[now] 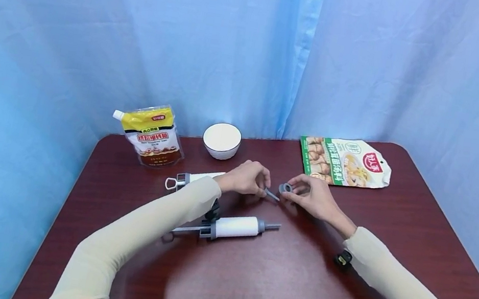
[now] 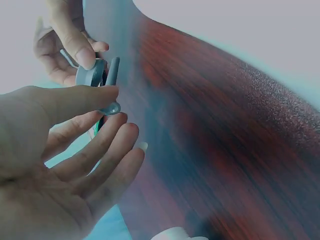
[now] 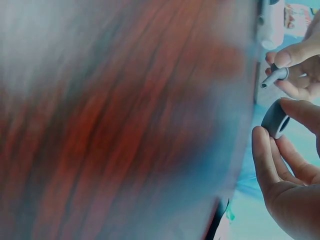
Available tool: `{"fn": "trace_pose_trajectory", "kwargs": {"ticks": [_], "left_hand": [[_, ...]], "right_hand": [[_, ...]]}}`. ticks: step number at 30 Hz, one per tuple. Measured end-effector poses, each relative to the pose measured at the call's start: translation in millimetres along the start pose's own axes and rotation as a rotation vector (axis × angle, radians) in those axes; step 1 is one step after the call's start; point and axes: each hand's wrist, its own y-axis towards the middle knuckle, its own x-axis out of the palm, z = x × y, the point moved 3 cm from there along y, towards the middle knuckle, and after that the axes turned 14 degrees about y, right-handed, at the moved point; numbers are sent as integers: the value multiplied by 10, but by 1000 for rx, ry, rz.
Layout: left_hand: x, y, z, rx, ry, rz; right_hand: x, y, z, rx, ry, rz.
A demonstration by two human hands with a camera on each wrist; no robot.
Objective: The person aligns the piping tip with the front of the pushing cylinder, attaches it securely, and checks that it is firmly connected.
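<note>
My left hand pinches a small grey nozzle, a thin tube with a flared base, between thumb and fingers. In the right wrist view the nozzle tilts toward the other hand. My right hand holds a grey ring-shaped cap by its rim, its round hole visible in the right wrist view. Cap and nozzle are close together above the table, apart in the right wrist view. Nearer the front lies a white-barrelled syringe with a grey nozzle fitted. A second white syringe is partly hidden behind the left forearm.
On the dark red table, a yellow-and-brown spouted pouch stands at the back left. Beside it is a white bowl. A green-and-white food packet lies flat at the back right. Blue curtains hang behind the table.
</note>
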Motion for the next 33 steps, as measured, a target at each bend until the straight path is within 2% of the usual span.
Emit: {"fn": "trace_pose_trajectory", "kwargs": {"ticks": [6,16,23,28,33], "left_hand": [[-40,-88,1,-6,-103,63],[-24,-247,-24,-31,-314,121],[-72,-366,-53,-34,-346,178],[-132,-474,-32,-48,-423,167],[-145,-553,-5,-66,-635,108]], "right_hand": [[-5,-57,-45,2,93,11],[26,-173,-145,-13,133,-5],[67,-220,-216,-8,207,3],[103,-271,-235,0,272,8],[155,-321,-275,-2,343,-1]]}}
